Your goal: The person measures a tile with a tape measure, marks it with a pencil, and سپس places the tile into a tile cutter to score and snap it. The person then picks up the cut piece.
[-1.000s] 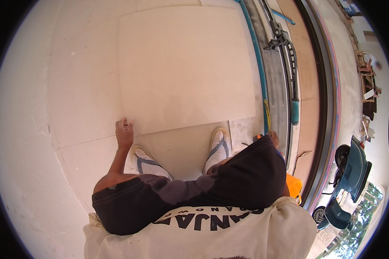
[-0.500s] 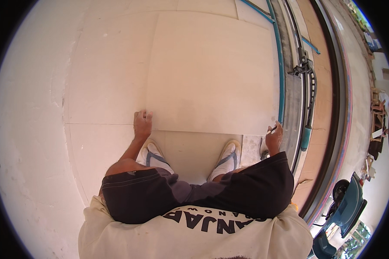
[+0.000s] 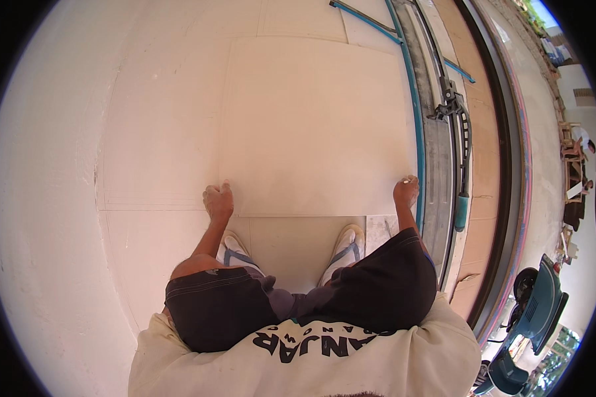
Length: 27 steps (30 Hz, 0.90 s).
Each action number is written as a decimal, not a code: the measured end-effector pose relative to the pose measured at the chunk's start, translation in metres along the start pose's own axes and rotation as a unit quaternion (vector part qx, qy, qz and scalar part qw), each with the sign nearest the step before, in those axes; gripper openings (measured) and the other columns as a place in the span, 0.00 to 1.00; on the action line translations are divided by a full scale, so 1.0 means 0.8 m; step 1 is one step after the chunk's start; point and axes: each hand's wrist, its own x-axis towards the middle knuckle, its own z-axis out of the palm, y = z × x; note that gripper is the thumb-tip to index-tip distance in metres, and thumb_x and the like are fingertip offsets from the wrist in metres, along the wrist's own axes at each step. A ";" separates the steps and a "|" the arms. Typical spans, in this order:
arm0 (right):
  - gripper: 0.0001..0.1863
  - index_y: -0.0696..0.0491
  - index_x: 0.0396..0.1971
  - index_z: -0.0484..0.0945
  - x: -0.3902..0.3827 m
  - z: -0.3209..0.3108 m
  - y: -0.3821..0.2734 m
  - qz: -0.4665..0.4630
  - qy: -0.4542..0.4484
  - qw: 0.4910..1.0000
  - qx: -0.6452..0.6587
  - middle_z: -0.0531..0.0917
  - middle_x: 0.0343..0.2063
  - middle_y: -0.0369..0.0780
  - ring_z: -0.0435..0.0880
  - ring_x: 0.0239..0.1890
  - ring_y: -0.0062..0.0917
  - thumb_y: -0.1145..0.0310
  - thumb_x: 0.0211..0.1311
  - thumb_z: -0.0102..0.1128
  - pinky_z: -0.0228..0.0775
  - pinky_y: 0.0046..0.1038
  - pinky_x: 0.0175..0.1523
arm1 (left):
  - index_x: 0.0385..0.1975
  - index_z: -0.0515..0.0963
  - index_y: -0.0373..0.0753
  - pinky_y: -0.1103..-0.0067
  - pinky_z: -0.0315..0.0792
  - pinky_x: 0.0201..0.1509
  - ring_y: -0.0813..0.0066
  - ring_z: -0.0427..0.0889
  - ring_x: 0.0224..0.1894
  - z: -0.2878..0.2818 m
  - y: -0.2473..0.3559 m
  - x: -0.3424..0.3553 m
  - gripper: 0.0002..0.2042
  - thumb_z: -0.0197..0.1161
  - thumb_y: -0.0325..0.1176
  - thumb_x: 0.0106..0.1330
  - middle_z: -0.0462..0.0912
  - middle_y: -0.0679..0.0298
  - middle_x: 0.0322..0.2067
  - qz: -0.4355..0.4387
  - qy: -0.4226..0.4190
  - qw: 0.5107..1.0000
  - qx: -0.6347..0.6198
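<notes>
A large, thin cream tile (image 3: 314, 126) lies flat before my feet, over a pale floor. My left hand (image 3: 218, 201) is closed at its left edge by the near corner, fingers curled on the edge. At the right edge, a little farther up, my right hand (image 3: 406, 190) is closed too. A small whitish tip shows between its fingers, too small to name. The undersides of both grips are hidden.
A long tile cutter (image 3: 437, 132) with a teal-handled lever (image 3: 462, 212) runs along the right, beside a blue bar (image 3: 414, 99). Cardboard (image 3: 480, 145) lies beyond it. A white wall (image 3: 40, 178) rises at left. A scooter (image 3: 543, 298) stands far right.
My right hand has moved farther up along the tile's right edge. The left hand stays near the left corner. The whole view has shifted slightly.
</notes>
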 end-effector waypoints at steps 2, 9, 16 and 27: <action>0.14 0.55 0.45 0.78 0.010 -0.003 0.006 0.003 -0.014 1.000 -0.001 0.83 0.42 0.53 0.81 0.47 0.47 0.65 0.63 0.53 0.71 0.44 0.54 | 0.43 0.74 0.29 0.59 0.66 0.59 0.46 0.73 0.53 -0.002 0.004 0.004 0.27 0.59 0.54 0.66 0.74 0.43 0.48 0.001 -0.017 1.000 0.013; 0.16 0.56 0.41 0.79 0.039 0.011 0.037 0.024 -0.066 0.997 0.044 0.84 0.40 0.51 0.83 0.45 0.47 0.61 0.65 0.50 0.73 0.43 0.51 | 0.39 0.78 0.29 0.60 0.68 0.56 0.50 0.77 0.49 -0.013 0.008 0.023 0.30 0.57 0.58 0.66 0.79 0.45 0.42 -0.034 -0.081 0.996 0.005; 0.18 0.59 0.38 0.82 0.058 -0.028 0.041 0.074 -0.133 0.979 0.136 0.85 0.36 0.51 0.83 0.41 0.44 0.59 0.64 0.51 0.74 0.40 0.46 | 0.27 0.74 0.37 0.73 0.65 0.39 0.74 0.67 0.33 -0.054 0.013 0.035 0.21 0.58 0.53 0.67 0.70 0.64 0.26 -0.030 -0.197 0.961 -0.190; 0.19 0.62 0.38 0.82 0.093 -0.110 -0.001 0.038 -0.104 0.994 -0.002 0.85 0.34 0.51 0.85 0.39 0.41 0.61 0.56 0.56 0.73 0.43 0.42 | 0.41 0.73 0.34 0.74 0.67 0.47 0.75 0.69 0.38 -0.110 0.037 0.035 0.19 0.47 0.47 0.76 0.73 0.63 0.36 0.070 -0.302 0.894 -0.323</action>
